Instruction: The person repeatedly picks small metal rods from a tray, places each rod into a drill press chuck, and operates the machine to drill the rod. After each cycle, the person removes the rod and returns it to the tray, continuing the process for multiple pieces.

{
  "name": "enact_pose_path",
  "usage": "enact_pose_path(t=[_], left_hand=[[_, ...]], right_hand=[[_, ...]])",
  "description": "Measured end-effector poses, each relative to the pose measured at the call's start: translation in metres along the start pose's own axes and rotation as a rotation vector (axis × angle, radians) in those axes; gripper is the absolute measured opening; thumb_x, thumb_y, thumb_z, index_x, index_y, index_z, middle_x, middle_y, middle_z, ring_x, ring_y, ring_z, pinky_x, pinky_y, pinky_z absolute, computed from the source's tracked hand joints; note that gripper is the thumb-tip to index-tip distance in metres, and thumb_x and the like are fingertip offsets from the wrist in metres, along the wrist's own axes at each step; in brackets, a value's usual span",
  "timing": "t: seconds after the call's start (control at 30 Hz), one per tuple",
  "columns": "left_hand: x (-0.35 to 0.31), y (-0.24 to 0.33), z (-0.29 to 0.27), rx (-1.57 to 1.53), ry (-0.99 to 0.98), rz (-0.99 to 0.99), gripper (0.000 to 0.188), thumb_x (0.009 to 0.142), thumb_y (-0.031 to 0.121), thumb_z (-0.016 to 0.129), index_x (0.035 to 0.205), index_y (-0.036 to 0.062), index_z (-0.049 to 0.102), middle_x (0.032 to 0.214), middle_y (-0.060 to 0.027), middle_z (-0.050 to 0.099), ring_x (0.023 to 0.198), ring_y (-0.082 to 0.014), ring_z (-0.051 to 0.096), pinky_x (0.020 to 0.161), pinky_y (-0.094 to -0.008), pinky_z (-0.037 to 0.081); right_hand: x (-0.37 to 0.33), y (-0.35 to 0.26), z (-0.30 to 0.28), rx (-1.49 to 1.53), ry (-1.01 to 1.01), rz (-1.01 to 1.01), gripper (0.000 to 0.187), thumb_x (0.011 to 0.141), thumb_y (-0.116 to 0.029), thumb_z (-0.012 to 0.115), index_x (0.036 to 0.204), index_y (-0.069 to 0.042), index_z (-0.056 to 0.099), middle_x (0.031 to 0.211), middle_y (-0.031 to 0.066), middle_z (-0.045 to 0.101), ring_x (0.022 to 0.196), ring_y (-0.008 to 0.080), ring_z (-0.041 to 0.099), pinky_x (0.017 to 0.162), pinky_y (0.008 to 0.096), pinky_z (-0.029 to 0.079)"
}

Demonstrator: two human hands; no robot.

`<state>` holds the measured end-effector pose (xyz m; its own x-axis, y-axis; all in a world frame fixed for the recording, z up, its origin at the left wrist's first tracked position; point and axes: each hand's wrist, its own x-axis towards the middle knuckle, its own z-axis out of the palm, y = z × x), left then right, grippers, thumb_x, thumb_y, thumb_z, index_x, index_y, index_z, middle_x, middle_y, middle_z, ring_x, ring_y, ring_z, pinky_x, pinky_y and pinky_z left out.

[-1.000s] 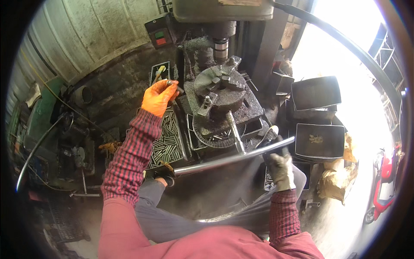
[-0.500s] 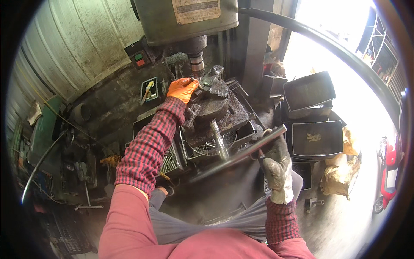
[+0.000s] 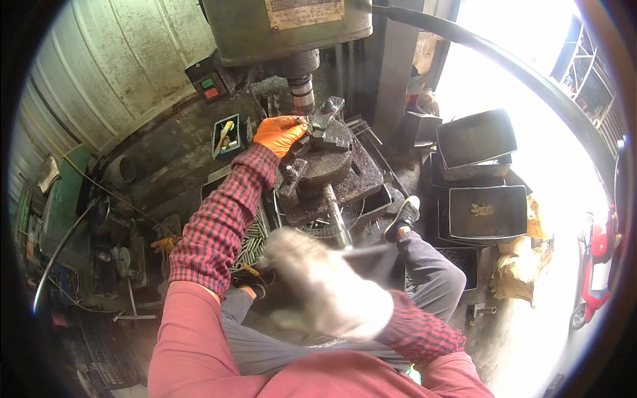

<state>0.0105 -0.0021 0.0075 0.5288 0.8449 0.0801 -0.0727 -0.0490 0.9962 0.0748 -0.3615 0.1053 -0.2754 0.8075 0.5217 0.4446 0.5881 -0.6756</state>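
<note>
My left hand (image 3: 281, 134), in an orange glove, is closed at the fingertips on a small metal piece (image 3: 309, 126) beside the jaws of a dark machine vise (image 3: 325, 166). Just above hangs the chuck (image 3: 302, 93) of a green drill press (image 3: 292, 33). My right hand (image 3: 325, 285), in a grey-white glove, is smeared by motion over my lap, so its fingers cannot be read. A pale blurred bar (image 3: 371, 252) shows past it. The vise's bright handle (image 3: 338, 215) points toward me.
Metal pins (image 3: 252, 242) fill a tray left of the vise. A small tray (image 3: 227, 137) with a brush stands farther left, below a switch box (image 3: 208, 86). Dark bins (image 3: 488, 212) are stacked at right, near a crumpled sack (image 3: 521, 275). My shoe (image 3: 405, 215) is beside the machine.
My right hand has swept left from beside the bar to above my lap. The bar has become a faint blur, and my right leg and shoe now show. My left hand stays by the vise.
</note>
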Motion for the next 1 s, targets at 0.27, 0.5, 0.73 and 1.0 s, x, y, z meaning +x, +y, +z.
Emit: enact_pose_path(t=[0.27, 0.5, 0.73, 1.0], left_hand=[[0.001, 0.001, -0.004, 0.155, -0.017, 0.044, 0.022, 0.096, 0.000, 0.079, 0.117, -0.0024, 0.078, 0.106, -0.0068, 0.079, 0.095, -0.0131, 0.074, 0.086, -0.0277, 0.062], [0.000, 0.004, 0.001, 0.549, -0.041, 0.125, 0.021, 0.095, 0.011, 0.083, 0.113, 0.0017, 0.080, 0.105, -0.0033, 0.080, 0.097, -0.0121, 0.072, 0.089, -0.0276, 0.058], [-0.004, 0.011, 0.010, 0.719, -0.034, 0.162, 0.025, 0.093, 0.023, 0.083, 0.112, 0.0063, 0.082, 0.099, -0.0026, 0.081, 0.094, -0.0102, 0.071, 0.086, -0.0292, 0.055], [-0.004, 0.010, 0.010, 0.503, -0.061, 0.072, 0.018, 0.096, 0.015, 0.080, 0.110, 0.0027, 0.081, 0.098, 0.0020, 0.079, 0.090, -0.0050, 0.066, 0.081, -0.0253, 0.054]], right_hand=[[-0.080, 0.096, 0.059, 0.043, 0.173, 0.564, 0.098, 0.075, -0.031, 0.094, 0.156, -0.002, 0.046, 0.141, 0.0246, 0.063, 0.130, 0.0396, 0.063, 0.110, 0.0443, 0.052], [-0.096, 0.074, 0.031, -0.277, 0.110, 0.730, 0.083, 0.076, -0.039, 0.092, 0.140, 0.003, 0.062, 0.132, 0.0239, 0.070, 0.123, 0.0396, 0.067, 0.103, 0.0447, 0.055], [-0.097, 0.052, -0.034, -0.294, 0.371, 0.558, 0.063, 0.071, 0.001, 0.087, 0.131, -0.002, 0.068, 0.126, 0.0227, 0.071, 0.116, 0.0352, 0.070, 0.102, 0.0459, 0.057], [-0.087, 0.121, 0.103, 0.276, 0.395, 0.934, 0.050, 0.107, -0.040, 0.062, 0.135, 0.002, 0.065, 0.119, 0.0172, 0.073, 0.099, 0.0295, 0.070, 0.095, 0.0418, 0.056]])
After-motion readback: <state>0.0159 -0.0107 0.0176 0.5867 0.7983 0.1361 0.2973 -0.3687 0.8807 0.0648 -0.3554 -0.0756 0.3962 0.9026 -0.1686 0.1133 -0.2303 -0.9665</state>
